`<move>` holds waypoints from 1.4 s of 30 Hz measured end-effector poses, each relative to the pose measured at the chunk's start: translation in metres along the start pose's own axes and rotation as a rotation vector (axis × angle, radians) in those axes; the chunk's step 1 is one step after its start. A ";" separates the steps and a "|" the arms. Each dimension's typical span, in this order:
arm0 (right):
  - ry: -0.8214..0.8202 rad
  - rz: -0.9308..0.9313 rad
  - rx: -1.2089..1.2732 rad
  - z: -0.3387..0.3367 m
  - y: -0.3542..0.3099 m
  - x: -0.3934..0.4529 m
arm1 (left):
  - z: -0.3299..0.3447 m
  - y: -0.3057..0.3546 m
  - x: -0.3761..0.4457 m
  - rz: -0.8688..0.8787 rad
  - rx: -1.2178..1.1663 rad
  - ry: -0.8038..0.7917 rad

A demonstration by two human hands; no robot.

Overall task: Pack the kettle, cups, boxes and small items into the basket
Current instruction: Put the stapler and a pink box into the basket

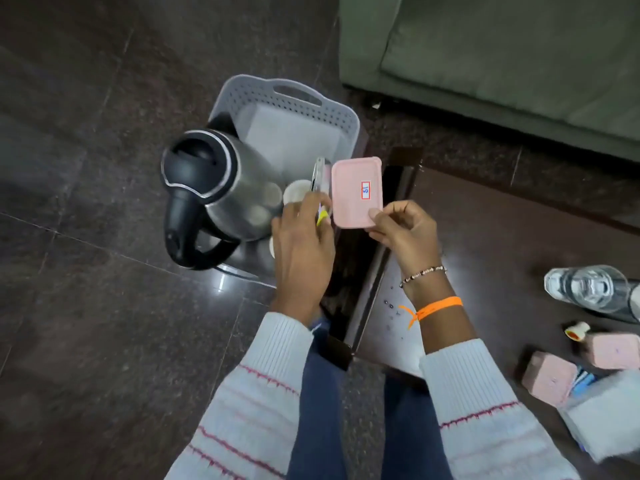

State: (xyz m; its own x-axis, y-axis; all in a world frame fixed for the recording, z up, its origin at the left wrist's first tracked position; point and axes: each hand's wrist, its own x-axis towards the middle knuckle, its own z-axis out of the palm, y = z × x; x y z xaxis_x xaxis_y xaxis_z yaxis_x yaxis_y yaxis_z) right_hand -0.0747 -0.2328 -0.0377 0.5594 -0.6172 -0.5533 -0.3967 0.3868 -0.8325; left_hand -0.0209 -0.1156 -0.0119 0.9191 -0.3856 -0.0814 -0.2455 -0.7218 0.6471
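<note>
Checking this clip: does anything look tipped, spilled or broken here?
Nothing spilled or broken. The kettle sits tilted in the basket, leaning over its near-left rim, beside the cups. The right hand holds a pink box; two more pink boxes remain on the table.

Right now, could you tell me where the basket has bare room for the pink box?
The basket floor is bare at its far end, between the handle wall and the kettle. Crowded nearer: kettle, cups, left hand with small items. The right hand holds the pink box.
</note>
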 end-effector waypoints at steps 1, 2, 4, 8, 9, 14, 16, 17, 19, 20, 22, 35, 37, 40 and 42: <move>0.012 -0.006 -0.015 0.010 -0.005 0.006 | -0.002 -0.001 0.015 -0.003 0.015 0.006; 0.032 -0.006 -0.032 0.019 -0.009 0.013 | -0.002 -0.001 0.031 -0.011 0.049 0.003; 0.094 0.006 -0.075 0.032 -0.013 0.026 | 0.003 -0.003 0.065 -0.049 0.137 -0.015; 0.198 0.041 -0.170 0.043 -0.016 0.049 | 0.021 -0.014 0.119 -0.101 0.354 -0.136; 0.212 0.043 -0.197 0.045 -0.016 0.053 | 0.026 -0.020 0.130 -0.109 0.412 -0.181; 0.238 0.051 -0.192 0.054 -0.014 0.072 | 0.042 -0.040 0.157 -0.159 0.532 -0.401; 0.218 0.039 -0.180 0.056 -0.015 0.077 | 0.043 -0.041 0.162 -0.226 0.468 -0.452; 0.212 0.038 -0.178 0.058 -0.015 0.080 | 0.043 -0.041 0.164 -0.263 0.427 -0.461; 0.207 0.052 -0.176 0.063 -0.014 0.084 | 0.040 -0.039 0.169 -0.338 0.297 -0.437; 0.210 0.062 -0.175 0.066 -0.013 0.085 | 0.037 -0.039 0.170 -0.354 0.212 -0.397; 0.211 0.076 -0.201 0.074 -0.011 0.087 | 0.029 -0.038 0.164 -0.386 -0.016 -0.316; 0.038 0.131 -0.454 0.093 0.001 0.098 | 0.037 -0.051 0.146 -0.264 -0.131 -0.384; -0.004 0.135 -0.415 0.087 0.005 0.095 | 0.035 -0.048 0.142 -0.257 -0.100 -0.351; -0.044 0.143 -0.320 0.074 0.011 0.085 | 0.031 -0.039 0.125 -0.220 -0.089 -0.238; -0.036 0.161 -0.179 0.060 0.014 0.073 | 0.030 -0.029 0.107 -0.199 -0.147 -0.176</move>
State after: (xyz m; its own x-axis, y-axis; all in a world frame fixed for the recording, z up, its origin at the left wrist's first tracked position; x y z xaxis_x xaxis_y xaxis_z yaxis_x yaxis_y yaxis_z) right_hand 0.0045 -0.2313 -0.0920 0.5031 -0.5311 -0.6818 -0.6037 0.3485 -0.7170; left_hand 0.0753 -0.1528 -0.0621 0.8741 -0.3476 -0.3394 -0.0065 -0.7070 0.7072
